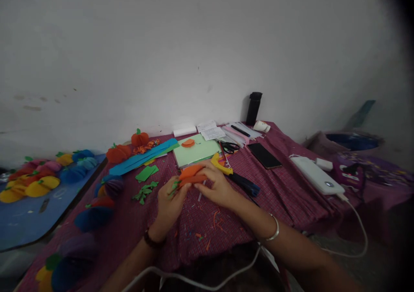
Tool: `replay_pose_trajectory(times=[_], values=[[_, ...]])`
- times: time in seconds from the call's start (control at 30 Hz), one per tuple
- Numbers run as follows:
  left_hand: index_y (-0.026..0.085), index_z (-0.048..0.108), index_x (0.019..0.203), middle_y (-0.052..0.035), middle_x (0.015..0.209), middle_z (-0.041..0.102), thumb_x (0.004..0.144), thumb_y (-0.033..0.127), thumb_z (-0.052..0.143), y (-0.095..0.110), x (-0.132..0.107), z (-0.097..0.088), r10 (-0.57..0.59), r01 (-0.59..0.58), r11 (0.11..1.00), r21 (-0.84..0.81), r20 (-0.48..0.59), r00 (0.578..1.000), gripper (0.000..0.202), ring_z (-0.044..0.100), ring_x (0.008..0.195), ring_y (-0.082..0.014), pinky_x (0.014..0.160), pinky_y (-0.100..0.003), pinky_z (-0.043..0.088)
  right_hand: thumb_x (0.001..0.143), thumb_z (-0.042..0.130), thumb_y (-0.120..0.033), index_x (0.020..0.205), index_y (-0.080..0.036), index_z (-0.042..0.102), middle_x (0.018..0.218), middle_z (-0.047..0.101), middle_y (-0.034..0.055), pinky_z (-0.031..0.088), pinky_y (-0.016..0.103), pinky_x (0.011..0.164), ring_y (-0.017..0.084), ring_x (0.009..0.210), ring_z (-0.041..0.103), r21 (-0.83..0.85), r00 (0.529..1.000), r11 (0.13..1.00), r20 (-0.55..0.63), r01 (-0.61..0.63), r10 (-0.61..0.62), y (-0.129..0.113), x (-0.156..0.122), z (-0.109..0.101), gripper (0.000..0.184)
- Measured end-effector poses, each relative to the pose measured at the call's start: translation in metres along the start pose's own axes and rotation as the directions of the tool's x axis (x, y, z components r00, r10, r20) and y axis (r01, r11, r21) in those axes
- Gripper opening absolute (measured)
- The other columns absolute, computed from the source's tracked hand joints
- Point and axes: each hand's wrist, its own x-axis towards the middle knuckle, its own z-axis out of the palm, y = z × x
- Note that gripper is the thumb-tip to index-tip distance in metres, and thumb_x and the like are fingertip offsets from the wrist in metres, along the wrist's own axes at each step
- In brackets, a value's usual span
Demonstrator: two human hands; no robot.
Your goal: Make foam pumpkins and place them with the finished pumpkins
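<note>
The orange paper (193, 179) is up between both hands over the near middle of the cloth-covered table (274, 205), its long axis running roughly left to right, with a green paper strip (174, 187) at its left end. The left hand (170, 201) has thumb and fingers closed on that end; the right hand (218, 186) curls its fingers, barely parted, about the right end

It looks like a home craft corner. Paper pumpkins (95, 218) lie left of the left hand (170, 202), scissors (230, 148) beyond the right hand (219, 187), on a cloth-covered counter (281, 199).
</note>
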Motion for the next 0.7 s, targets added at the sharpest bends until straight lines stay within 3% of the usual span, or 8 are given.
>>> replay_pose_trajectory(times=[0.1, 0.17, 0.27, 0.33, 0.5, 0.6, 0.7], values=[[0.020, 0.074, 0.089, -0.0022, 0.083, 0.069, 0.076, 0.020, 0.068, 0.0042, -0.0023, -0.0019, 0.075, -0.073, 0.996, 0.048, -0.031, 0.997, 0.014, 0.060, 0.075, -0.0166, 0.074, -0.025, 0.046, 0.076, 0.065, -0.012, 0.121, -0.022, 0.049, 0.117, 0.057, 0.0076, 0.046, 0.037, 0.094, 0.018, 0.107, 0.055, 0.068, 0.992, 0.995, -0.093, -0.074, 0.080, 0.0006, -0.0020, 0.0026, 0.048], [0.020, 0.074, 0.089, -0.0026, 0.085, 0.069, 0.076, 0.022, 0.069, 0.0045, -0.0031, -0.0019, 0.074, -0.074, 0.997, 0.010, -0.051, 0.996, 0.014, 0.060, 0.077, -0.0168, 0.075, -0.026, 0.047, 0.076, 0.067, -0.015, 0.125, -0.022, 0.046, 0.115, 0.059, 0.0074, 0.047, 0.035, 0.090, 0.018, 0.102, 0.057, 0.132, 0.988, 0.982, -0.061, -0.132, 0.141, -0.0003, -0.0021, 0.0032, 0.053], [0.019, 0.073, 0.088, -0.0034, 0.086, 0.069, 0.076, 0.025, 0.070, 0.0012, -0.0026, -0.0007, 0.006, -0.009, 0.997, -0.082, -0.031, 1.000, 0.014, 0.061, 0.081, -0.0178, 0.079, -0.027, 0.048, 0.079, 0.066, -0.021, 0.102, -0.019, 0.061, 0.098, 0.063, 0.0046, 0.048, 0.032, 0.083, 0.017, 0.091, 0.058, 0.173, 0.986, 0.970, 0.042, -0.169, 0.164, -0.0025, -0.0012, 0.0033, 0.024], [0.018, 0.072, 0.084, -0.0030, 0.082, 0.069, 0.074, 0.026, 0.072, -0.0017, -0.0015, -0.0005, -0.058, 0.058, 0.989, -0.135, 0.003, 0.998, 0.013, 0.062, 0.079, -0.0177, 0.078, -0.027, 0.049, 0.081, 0.065, -0.025, 0.087, -0.017, 0.063, 0.085, 0.062, 0.0025, 0.049, 0.030, 0.077, 0.016, 0.080, 0.057, 0.195, 0.978, 0.958, 0.053, -0.209, 0.202, -0.0027, -0.0011, 0.0042, 0.010], [0.018, 0.070, 0.073, -0.0019, 0.070, 0.069, 0.066, 0.028, 0.077, -0.0048, 0.0004, -0.0046, -0.115, 0.130, 0.961, -0.245, 0.073, 0.991, 0.014, 0.062, 0.069, -0.0174, 0.071, -0.028, 0.052, 0.076, 0.071, -0.039, 0.074, -0.017, 0.060, 0.071, 0.058, -0.0008, 0.050, 0.030, 0.073, 0.014, 0.068, 0.056, 0.379, 0.951, 0.874, 0.061, -0.303, 0.303, 0.0030, -0.0022, 0.0088, 0.025], [0.018, 0.071, 0.073, -0.0030, 0.070, 0.069, 0.066, 0.028, 0.077, -0.0035, 0.0008, -0.0077, -0.099, 0.113, 0.968, -0.224, 0.072, 0.992, 0.014, 0.063, 0.072, -0.0190, 0.072, -0.030, 0.052, 0.073, 0.073, -0.043, 0.076, -0.017, 0.062, 0.069, 0.059, -0.0012, 0.051, 0.029, 0.070, 0.013, 0.067, 0.056, 0.452, 0.942, 0.830, 0.090, -0.327, 0.322, 0.0050, -0.0021, 0.0091, 0.029], [0.018, 0.072, 0.075, -0.0043, 0.075, 0.069, 0.065, 0.025, 0.077, 0.0011, 0.0010, -0.0091, -0.028, 0.043, 0.982, -0.183, 0.081, 0.996, 0.013, 0.061, 0.073, -0.0197, 0.070, -0.029, 0.051, 0.075, 0.071, -0.045, 0.078, -0.017, 0.065, 0.076, 0.062, 0.0016, 0.051, 0.029, 0.070, 0.014, 0.071, 0.058, 0.445, 0.961, 0.854, 0.079, -0.270, 0.263, 0.0024, -0.0002, 0.0065, 0.029]])
